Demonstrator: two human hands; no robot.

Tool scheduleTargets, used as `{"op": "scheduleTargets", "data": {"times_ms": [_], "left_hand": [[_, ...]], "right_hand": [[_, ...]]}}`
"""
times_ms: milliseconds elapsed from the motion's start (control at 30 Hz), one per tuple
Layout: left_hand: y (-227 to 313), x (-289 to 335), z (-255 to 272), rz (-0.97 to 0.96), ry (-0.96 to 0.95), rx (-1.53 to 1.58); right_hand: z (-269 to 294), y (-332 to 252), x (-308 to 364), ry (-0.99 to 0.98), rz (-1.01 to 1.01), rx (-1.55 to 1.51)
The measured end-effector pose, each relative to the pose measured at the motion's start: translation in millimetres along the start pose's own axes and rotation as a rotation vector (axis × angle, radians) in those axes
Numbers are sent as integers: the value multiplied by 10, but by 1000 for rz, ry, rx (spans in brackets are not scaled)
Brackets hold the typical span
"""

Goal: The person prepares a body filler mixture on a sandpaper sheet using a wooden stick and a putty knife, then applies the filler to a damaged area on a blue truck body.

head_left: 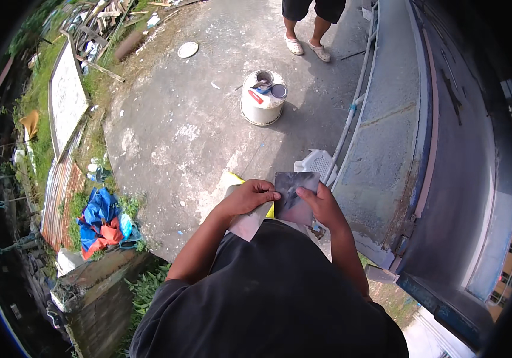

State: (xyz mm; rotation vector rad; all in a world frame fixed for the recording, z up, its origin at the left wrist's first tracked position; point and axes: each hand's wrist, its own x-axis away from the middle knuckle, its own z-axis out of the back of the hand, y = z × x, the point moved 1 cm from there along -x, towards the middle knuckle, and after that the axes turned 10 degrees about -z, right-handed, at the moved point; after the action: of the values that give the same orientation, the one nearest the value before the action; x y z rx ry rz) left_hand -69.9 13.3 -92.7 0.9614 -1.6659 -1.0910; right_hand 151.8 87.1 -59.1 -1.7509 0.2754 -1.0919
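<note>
Pinching pale sheet (248,224) in left hand (251,197), mid-frame; just rightward, pinching dark sheet (291,206) in right hand (324,207), lengthwise up-frame.

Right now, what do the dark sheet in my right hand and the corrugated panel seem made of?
Dark sheet: perhaps paper or plastic; its mottled, possibly shiny face leaves it open. Corrugated panel: probably dull metal, from its rust-brown streaks.
</note>
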Motion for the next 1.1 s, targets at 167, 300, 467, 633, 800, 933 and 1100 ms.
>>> {"op": "scheduleTargets", "data": {"times_ms": [167,300,467,633,800,933,1100], "left_hand": [[367,-98,663,-164,267,71],[542,-84,1473,-173,626,104],[525,-10,2219,-428,371,910],[629,37,2414,-738,271,1160],[507,61,2525,-717,480,1116],[609,-83,2391,-559,491,1050],[679,-144,2376,-545,534,986]], "right_hand": [[-73,-458,-470,-179,-61,225],[-249,-698,-1004,-54,-93,371],[-827,-1239,-1398,26,135,87],[-1133,-1337,-1693,-27,139,-288],[-1571,-1519,-1828,-297,77,-263],[-1764,-1826,-2031,-407,207,96],[-1985,-1824,-2221,-355,383,321]]}}
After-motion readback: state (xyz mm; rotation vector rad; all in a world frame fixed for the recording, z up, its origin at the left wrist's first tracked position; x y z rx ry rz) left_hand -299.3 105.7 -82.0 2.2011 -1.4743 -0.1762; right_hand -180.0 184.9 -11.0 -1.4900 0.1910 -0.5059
